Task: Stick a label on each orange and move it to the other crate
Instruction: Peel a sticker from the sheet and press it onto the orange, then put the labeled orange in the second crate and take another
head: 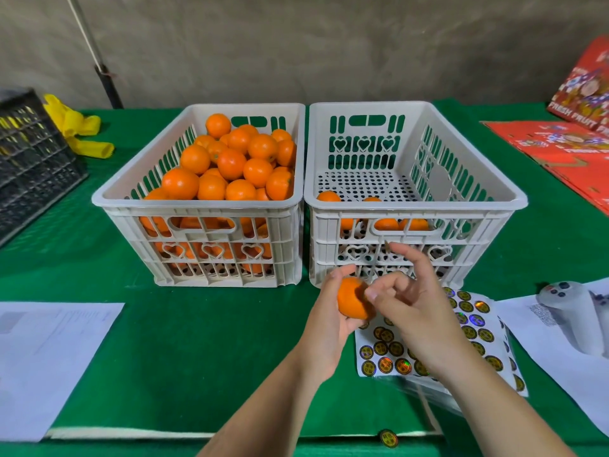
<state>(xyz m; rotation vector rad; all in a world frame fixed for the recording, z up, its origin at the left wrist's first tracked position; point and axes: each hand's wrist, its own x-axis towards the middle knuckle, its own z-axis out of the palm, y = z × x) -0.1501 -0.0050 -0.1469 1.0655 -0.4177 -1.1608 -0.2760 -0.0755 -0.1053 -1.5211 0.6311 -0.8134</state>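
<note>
A: Holding 1 round orange fruit (352,300) in front of the right-hand white slotted plastic crate (494,201), just above the green tablecloth (197,341). Left hand (329,321) cups it from below and behind, fingers curled round it, thumb over the top.

B: And the right hand (415,311)?

A: Thumb tip and a bent finger touch the fruit's right face; the index finger sticks up free. Cannot tell whether a label sits under the thumb, as the contact spot is hidden.

B: Judgement on the step?

A: Pressing a label on, most likely. To do it well: keep the left grip steady, press from the label's middle outward so the edges seat on the curved peel, avoid the stem dimple.

B: Supplies?

A: White sheet of round gold holographic stickers (389,354) lies just below the hands; 1 loose sticker (389,438) sits at the table's near edge.

B: Progress?

A: Left-hand white slotted crate (108,199) is heaped with oranges; the right one holds a few along its near wall. Early stage.
</note>
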